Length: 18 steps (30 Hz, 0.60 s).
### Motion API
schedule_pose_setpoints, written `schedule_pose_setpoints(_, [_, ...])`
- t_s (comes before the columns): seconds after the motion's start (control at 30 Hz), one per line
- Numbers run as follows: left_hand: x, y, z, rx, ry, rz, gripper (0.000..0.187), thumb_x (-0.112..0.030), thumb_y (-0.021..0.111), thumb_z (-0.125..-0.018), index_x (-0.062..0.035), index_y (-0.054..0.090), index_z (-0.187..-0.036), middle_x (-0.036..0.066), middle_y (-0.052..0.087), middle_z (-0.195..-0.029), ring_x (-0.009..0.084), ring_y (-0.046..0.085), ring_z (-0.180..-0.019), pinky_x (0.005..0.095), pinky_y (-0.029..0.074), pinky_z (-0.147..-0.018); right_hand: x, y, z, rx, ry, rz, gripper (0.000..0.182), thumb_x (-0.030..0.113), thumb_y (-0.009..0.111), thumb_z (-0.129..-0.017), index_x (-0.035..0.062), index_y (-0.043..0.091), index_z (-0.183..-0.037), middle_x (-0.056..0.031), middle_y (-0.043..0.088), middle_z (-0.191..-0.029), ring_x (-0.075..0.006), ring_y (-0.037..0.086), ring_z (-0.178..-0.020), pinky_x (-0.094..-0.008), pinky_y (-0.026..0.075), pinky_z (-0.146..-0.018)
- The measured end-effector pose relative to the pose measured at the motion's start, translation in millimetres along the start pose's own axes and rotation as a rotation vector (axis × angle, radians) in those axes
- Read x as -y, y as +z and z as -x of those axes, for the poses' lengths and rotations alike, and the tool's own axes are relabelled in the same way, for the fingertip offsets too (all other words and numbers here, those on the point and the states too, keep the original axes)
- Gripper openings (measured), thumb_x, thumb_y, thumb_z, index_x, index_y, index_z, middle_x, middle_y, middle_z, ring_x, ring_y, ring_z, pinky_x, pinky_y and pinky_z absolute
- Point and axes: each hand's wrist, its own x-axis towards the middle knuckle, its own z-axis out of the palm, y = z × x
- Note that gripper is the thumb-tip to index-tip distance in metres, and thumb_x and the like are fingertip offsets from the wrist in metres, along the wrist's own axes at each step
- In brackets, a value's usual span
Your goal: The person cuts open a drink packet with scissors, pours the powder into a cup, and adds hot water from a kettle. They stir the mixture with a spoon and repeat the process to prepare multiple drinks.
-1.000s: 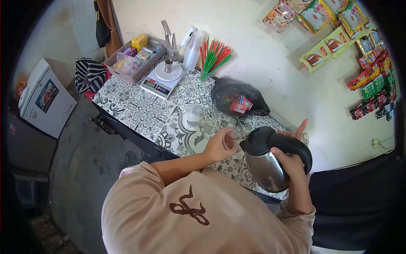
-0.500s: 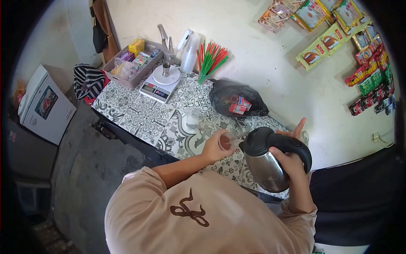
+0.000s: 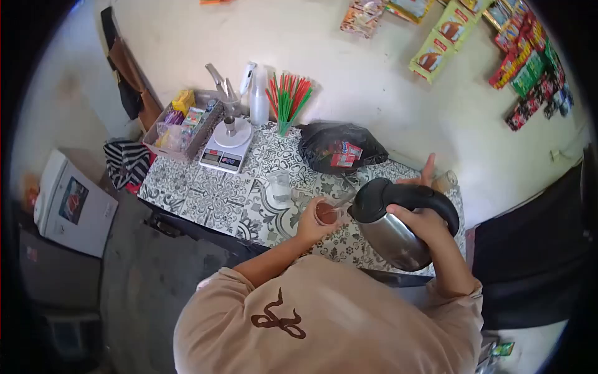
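Observation:
My left hand [image 3: 309, 223] is wrapped around a clear plastic cup [image 3: 327, 213] of reddish-brown liquid, tilted toward the kettle. A slim, shiny spoon-like handle [image 3: 344, 197] slants out past the cup's upper right side. In my right hand [image 3: 425, 223] is the black handle of a steel electric kettle [image 3: 393, 242], its index finger stretched upward beyond the handle. The kettle leans left, with its spout right by the cup's rim. Just behind my left hand stands another clear plastic cup [image 3: 280, 187] on the patterned tabletop [image 3: 212, 202].
A black plastic bag [image 3: 317, 149] with a red packet lies behind the cups. Farther left are green and red straws [image 3: 288, 103], a kitchen scale [image 3: 225, 149] bearing a small metal cup, and a basket [image 3: 168, 153] of packets. A small jar [image 3: 445, 181] stands beyond the kettle.
The camera view has shifted, so the wall and table appear moved. Both hands keep their hold, and the kettle's spout is slightly closer to the cup.

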Motion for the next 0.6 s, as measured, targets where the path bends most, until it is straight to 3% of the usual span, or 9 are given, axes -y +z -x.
schedule_pose_setpoints(0.1, [13.3,1.7,-2.1,-0.031,0.018,0.006,0.067,-0.018,0.081,-0.059,-0.003,0.044,-0.113,0.011,0.058,-0.094,0.0192,0.058,-0.088,0.0302,0.046,-0.079,-1.7,1.4,0.5,0.044,0.09,-0.079,0.124,0.026,0.077,-0.068,0.0112,-0.026,-0.136,-0.02,0.053,-0.109,-0.0249,0.056,-0.097,-0.0333,0.043,-0.088])
schedule_pose_setpoints(0.27, [10.8,-5.0,-13.5,-0.042,0.014,0.16,0.059,-0.01,0.078,-0.063,-0.0027,0.044,-0.11,0.009,0.052,-0.1,0.0163,0.053,-0.092,0.0286,0.043,-0.082,-19.1,17.4,8.6,-0.072,0.078,-0.096,0.122,0.021,0.076,-0.07,0.0042,-0.027,-0.134,-0.0172,0.058,-0.101,-0.0224,0.056,-0.096,-0.0314,0.044,-0.086])
schedule_pose_setpoints(0.4, [9.0,-21.4,-25.3,-0.096,-0.009,0.13,0.059,-0.01,0.079,-0.063,-0.0021,0.043,-0.11,0.009,0.05,-0.102,0.017,0.052,-0.093,0.0283,0.042,-0.083,-53.2,44.8,16.6,-0.199,-0.028,-0.349,0.12,0.018,0.073,-0.072,0.0085,-0.028,-0.134,-0.0177,0.054,-0.107,-0.0229,0.054,-0.099,-0.0328,0.042,-0.087])
schedule_pose_setpoints(0.53, [9.1,-42.7,-35.9,-0.293,0.165,-0.174,0.061,-0.008,0.078,-0.063,-0.0028,0.043,-0.113,0.009,0.047,-0.104,0.0175,0.05,-0.096,0.0287,0.043,-0.084,-72.9,71.5,22.5,-0.362,0.017,-0.574,0.119,0.01,0.073,-0.07,0.0079,-0.028,-0.134,-0.0166,0.053,-0.106,-0.0234,0.053,-0.099,-0.0333,0.042,-0.088])
schedule_pose_setpoints(0.6, [5.2,-57.6,-35.3,-0.308,0.048,0.034,0.06,-0.006,0.078,-0.064,-0.0033,0.043,-0.113,0.009,0.047,-0.105,0.0176,0.05,-0.097,0.029,0.043,-0.084,-81.0,88.9,22.2,-0.426,0.007,-0.646,0.118,0.008,0.072,-0.071,0.0078,-0.028,-0.134,-0.016,0.053,-0.107,-0.0237,0.052,-0.1,-0.034,0.041,-0.09])
